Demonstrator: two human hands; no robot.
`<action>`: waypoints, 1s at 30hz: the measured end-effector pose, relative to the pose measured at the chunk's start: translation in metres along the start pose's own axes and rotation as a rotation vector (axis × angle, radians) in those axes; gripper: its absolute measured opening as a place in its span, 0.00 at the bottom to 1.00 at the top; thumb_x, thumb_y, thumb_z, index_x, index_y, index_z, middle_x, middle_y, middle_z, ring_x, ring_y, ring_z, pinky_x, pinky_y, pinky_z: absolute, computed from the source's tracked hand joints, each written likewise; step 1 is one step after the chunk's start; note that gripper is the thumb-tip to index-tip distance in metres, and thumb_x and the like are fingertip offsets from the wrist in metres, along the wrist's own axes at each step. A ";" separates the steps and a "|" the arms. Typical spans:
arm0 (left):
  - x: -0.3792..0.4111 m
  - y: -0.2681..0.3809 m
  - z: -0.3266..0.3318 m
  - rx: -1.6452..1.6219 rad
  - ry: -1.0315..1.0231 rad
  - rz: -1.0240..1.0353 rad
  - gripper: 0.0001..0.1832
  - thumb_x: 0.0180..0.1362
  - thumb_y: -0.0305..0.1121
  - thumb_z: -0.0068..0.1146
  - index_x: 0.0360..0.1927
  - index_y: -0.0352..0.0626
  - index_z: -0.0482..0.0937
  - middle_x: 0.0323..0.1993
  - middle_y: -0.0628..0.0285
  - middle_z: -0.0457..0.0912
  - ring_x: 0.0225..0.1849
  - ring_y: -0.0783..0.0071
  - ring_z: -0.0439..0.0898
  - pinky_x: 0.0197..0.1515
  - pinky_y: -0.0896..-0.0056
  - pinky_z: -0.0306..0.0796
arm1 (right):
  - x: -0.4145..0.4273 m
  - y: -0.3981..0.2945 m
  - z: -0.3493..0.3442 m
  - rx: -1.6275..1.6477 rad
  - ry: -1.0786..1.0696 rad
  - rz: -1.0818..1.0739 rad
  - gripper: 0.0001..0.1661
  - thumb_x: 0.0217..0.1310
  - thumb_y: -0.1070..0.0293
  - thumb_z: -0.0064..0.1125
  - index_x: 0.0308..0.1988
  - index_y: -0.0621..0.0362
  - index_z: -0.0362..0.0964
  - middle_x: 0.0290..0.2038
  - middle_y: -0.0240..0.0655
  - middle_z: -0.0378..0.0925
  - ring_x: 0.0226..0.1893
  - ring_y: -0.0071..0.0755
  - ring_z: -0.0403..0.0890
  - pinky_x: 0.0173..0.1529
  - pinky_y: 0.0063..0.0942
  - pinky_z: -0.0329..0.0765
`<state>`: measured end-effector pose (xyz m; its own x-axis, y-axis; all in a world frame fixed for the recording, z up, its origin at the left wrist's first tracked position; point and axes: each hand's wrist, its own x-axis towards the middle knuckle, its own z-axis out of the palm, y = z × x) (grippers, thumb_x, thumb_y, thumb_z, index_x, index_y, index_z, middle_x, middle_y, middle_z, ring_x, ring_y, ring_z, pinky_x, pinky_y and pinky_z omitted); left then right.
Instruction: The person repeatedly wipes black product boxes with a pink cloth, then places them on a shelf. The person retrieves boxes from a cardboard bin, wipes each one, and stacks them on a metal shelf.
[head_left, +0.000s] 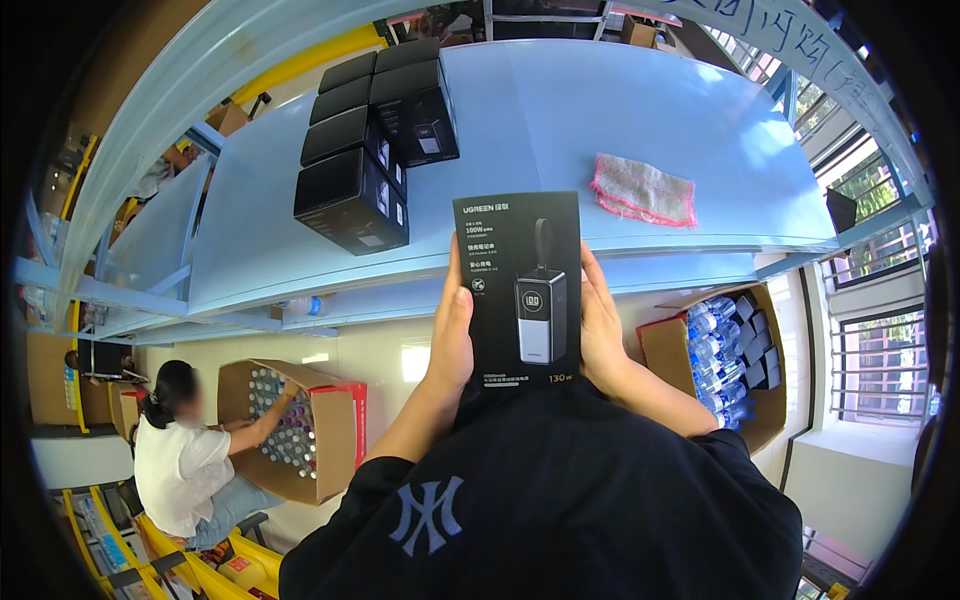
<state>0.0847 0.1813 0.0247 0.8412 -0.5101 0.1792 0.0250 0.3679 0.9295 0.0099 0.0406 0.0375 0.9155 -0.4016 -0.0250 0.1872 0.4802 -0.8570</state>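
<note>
Between my two hands is a black UGREEN power bank box (495, 315), held upright close to my chest. Its front bears a picture of the power bank and printed writing. My left hand (452, 330) presses on its left side, and my right hand (598, 319) on its right side. Beyond it, on a light blue metal shelf (517, 112), several similar black boxes (341, 184) stand grouped in two rows. A folded grey cloth (645, 191) with a pink edge lies on the shelf to the right.
At lower left a person (184, 457) sits reaching into a large cardboard box (337, 442) of bottles. Another cardboard box (772, 420), at right, contains water bottles (712, 352) and dark boxes (757, 341). Blue uprights (199, 217) frame the shelf. A barred window (877, 367) is at far right.
</note>
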 end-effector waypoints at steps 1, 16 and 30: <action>-0.001 0.002 -0.001 -0.036 -0.004 -0.038 0.30 0.66 0.47 0.27 0.63 0.35 0.51 0.61 0.56 0.60 0.61 0.69 0.60 0.62 0.69 0.53 | 0.001 0.003 -0.001 0.003 -0.001 0.005 0.26 0.69 0.66 0.32 0.64 0.60 0.46 0.58 0.39 0.59 0.56 0.28 0.63 0.60 0.25 0.59; -0.012 -0.020 0.031 -0.736 0.210 -0.471 0.30 0.64 0.56 0.27 0.49 0.41 0.71 0.43 0.57 0.77 0.42 0.67 0.77 0.45 0.69 0.72 | -0.009 -0.021 -0.026 0.139 -0.323 0.177 0.43 0.59 0.40 0.43 0.65 0.47 0.38 0.58 0.40 0.58 0.57 0.35 0.65 0.58 0.34 0.67; -0.014 -0.021 0.119 -0.099 0.048 0.019 0.35 0.65 0.48 0.34 0.67 0.41 0.39 0.63 0.54 0.56 0.62 0.66 0.61 0.61 0.68 0.58 | -0.007 -0.071 -0.076 -0.227 -0.140 -0.206 0.32 0.56 0.68 0.55 0.60 0.55 0.58 0.63 0.40 0.49 0.63 0.38 0.53 0.64 0.32 0.52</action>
<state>0.0081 0.0884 0.0407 0.8671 -0.4652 0.1782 0.0601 0.4529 0.8895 -0.0371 -0.0499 0.0597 0.9099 -0.3530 0.2180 0.3035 0.2081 -0.9298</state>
